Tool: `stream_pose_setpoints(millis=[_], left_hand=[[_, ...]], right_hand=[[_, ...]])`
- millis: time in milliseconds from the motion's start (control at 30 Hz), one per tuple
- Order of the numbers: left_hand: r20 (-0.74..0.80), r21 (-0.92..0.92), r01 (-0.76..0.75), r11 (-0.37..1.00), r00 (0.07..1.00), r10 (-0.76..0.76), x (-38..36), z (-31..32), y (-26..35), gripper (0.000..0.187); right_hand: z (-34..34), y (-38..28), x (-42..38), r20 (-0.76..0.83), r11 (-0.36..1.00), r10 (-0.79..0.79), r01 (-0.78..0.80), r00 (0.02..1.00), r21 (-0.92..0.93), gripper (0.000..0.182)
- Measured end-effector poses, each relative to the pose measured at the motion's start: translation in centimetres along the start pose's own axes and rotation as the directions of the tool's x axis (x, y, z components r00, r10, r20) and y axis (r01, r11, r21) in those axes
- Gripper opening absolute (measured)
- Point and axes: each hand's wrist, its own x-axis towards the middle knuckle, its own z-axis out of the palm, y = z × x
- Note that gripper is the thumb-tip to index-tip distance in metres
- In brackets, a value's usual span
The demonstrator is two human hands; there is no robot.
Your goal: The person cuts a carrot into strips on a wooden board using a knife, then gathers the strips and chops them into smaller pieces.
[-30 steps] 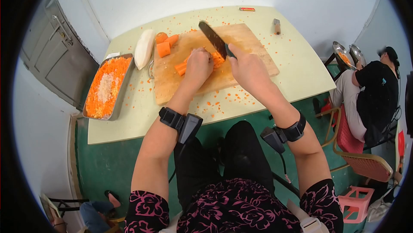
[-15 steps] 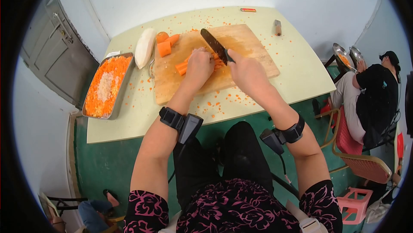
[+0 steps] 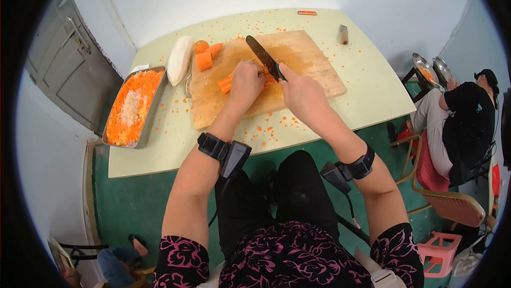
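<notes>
On the wooden cutting board (image 3: 319, 70), my left hand (image 3: 247, 81) is closed over carrot sticks (image 3: 224, 85), pressing them down with curled fingers. My right hand (image 3: 303, 94) grips the handle of a dark-bladed kitchen knife (image 3: 262, 54). The blade points away to the upper left and lies just right of my left fingers, against the carrot. Its cutting edge and the cut bits there are partly hidden by my hands. Thick carrot chunks (image 3: 203, 60) sit at the board's upper left corner. Beside them lies a peeled white radish (image 3: 180, 60).
A metal tray (image 3: 154, 108) of chopped carrot with a pale heap stands on the table's left. Carrot bits are scattered over the table (image 3: 367, 94). A wooden-handled tool (image 3: 344, 35) and a red item (image 3: 307, 12) lie at the back. Another person (image 3: 468, 118) sits at right.
The knife and my right hand have shifted slightly left, closer to my left hand. My left hand stays on the carrot sticks. The seated person at right has leaned a little.
</notes>
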Motion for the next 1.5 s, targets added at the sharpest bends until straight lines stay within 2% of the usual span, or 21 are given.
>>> stream_pose_setpoints(millis=[133,233,333,433,533,733,933,1033,1133,1233,1333,1433,1500], left_hand=[[-0.036,-0.005,-0.008,1.000,0.999,0.008,0.0,0.3,-0.1,0.003],[-0.030,0.002,0.003,1.000,1.000,-0.003,-0.1,0.4,-0.2,0.003],[0.020,-0.010,0.015,1.000,1.000,-0.015,0.1,-0.1,0.0,0.003],[-0.019,-0.021,0.021,1.000,1.000,-0.022,0.0,0.2,0.0,0.004],[0.053,0.013,0.022,1.000,0.998,-0.023,0.1,-0.5,0.5,0.003],[-0.040,-0.021,0.011,1.000,0.999,-0.012,-0.1,0.6,-0.3,0.004],[-0.030,-0.001,-0.019,1.000,0.999,0.019,0.0,0.2,-0.2,0.004],[-0.037,-0.038,0.029,0.999,0.999,-0.030,-0.1,0.5,-0.2,0.005],[0.012,-0.124,0.051,0.991,0.999,-0.050,0.1,0.0,-0.2,0.007],[0.050,-0.174,0.206,0.963,0.978,-0.201,0.6,-0.7,0.2,0.012],[0.073,-0.271,0.352,0.896,0.936,-0.345,1.0,-1.1,0.3,0.016],[0.018,-0.200,0.269,0.942,0.963,-0.271,1.5,-1.3,0.2,0.015],[0.103,-0.111,0.301,0.947,0.951,-0.291,1.9,-1.5,0.0,0.015]], right_hand=[[-1.4,-0.3,0.4,0.012,0.998,0.026,-0.027,1.000,0.054,0.038],[-0.3,-0.1,0.1,-0.026,1.000,0.013,-0.014,1.000,-0.025,0.039],[0.4,0.4,0.2,0.017,1.000,-0.006,0.006,1.000,0.009,0.038],[-1.2,-0.4,0.5,0.040,0.995,0.085,-0.087,0.996,0.041,0.037],[0.7,0.4,0.1,-0.023,0.999,0.042,-0.042,0.999,0.009,0.036],[-1.3,-0.1,0.8,0.008,0.998,0.065,-0.065,0.998,0.007,0.037],[-0.2,1.3,0.7,0.026,0.999,-0.012,0.013,1.000,-0.044,0.036],[-1.3,1.2,1.0,0.029,0.999,-0.011,0.009,1.000,0.042,0.035],[-2.1,1.0,0.9,-0.056,0.998,0.029,-0.026,0.998,0.057,0.035],[-2.3,1.6,1.0,-0.061,0.994,0.078,-0.073,0.995,0.081,0.035],[-1.1,3.2,0.4,-0.096,0.996,0.062,-0.055,0.993,0.068,0.035],[-0.8,3.8,0.1,-0.043,0.993,0.093,-0.090,0.995,0.078,0.035],[-1.1,3.3,0.0,-0.043,0.992,0.083,-0.078,0.996,0.097,0.034]])
